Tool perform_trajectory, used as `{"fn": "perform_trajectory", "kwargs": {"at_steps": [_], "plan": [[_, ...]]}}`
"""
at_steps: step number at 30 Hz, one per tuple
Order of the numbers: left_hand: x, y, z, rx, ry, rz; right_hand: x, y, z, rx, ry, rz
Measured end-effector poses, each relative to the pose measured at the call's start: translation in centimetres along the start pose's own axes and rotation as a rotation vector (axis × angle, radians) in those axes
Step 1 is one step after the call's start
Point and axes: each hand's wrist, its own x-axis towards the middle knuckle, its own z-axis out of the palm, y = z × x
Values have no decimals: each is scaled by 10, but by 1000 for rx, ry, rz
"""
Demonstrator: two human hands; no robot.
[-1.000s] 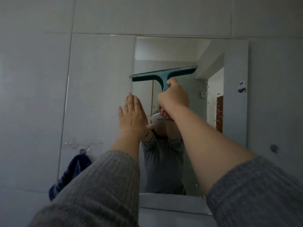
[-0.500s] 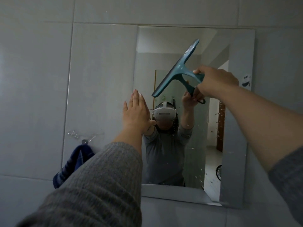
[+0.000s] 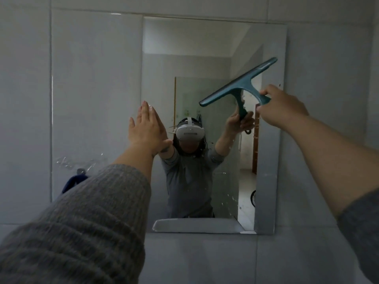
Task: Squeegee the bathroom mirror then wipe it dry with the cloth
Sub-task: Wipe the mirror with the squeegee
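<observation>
The bathroom mirror (image 3: pixel 205 42) hangs on the grey tiled wall ahead, with water drops on its lower right part. My right hand (image 3: pixel 284 106) grips the handle of a teal squeegee (image 3: pixel 239 83), whose blade slants up to the right over the mirror's right half. Whether the blade touches the glass I cannot tell. My left hand (image 3: pixel 146 128) lies flat with fingers straight against the mirror's left edge. A dark blue cloth (image 3: pixel 73 182) hangs from a hook (image 3: pixel 80 171) on the wall at the lower left, partly hidden by my left sleeve.
Grey tiles (image 3: pixel 92 78) surround the mirror. The mirror reflects a person, a sink rim (image 3: pixel 194 224) and a doorway (image 3: pixel 249 160). Smears of tape or water mark the tile above the hook.
My right hand has carried the squeegee from the mirror's upper middle over to its right side, and the blade has tilted from level to slanting. My left hand stays on the mirror's left edge.
</observation>
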Motion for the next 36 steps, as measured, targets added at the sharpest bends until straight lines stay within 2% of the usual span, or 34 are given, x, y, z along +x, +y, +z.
{"fn": "perform_trajectory", "kwargs": {"at_steps": [7,16,20,25,29,32,36], "plan": [[0,-2,2,-20,15,6,-32,1,23,348,56,230],[0,-4,0,-13,27,22,-69,-33,50,793,53,403],[1,-7,0,-36,38,37,-81,-48,57,881,47,419],[3,-12,-5,-85,75,62,-89,-61,76,863,42,419],[7,-19,-14,-198,191,49,-100,-76,88,807,23,372],[15,-24,-21,-217,259,55,-110,-95,101,725,-9,288],[23,-26,-28,-225,240,87,-117,-104,108,555,-20,120]]}}
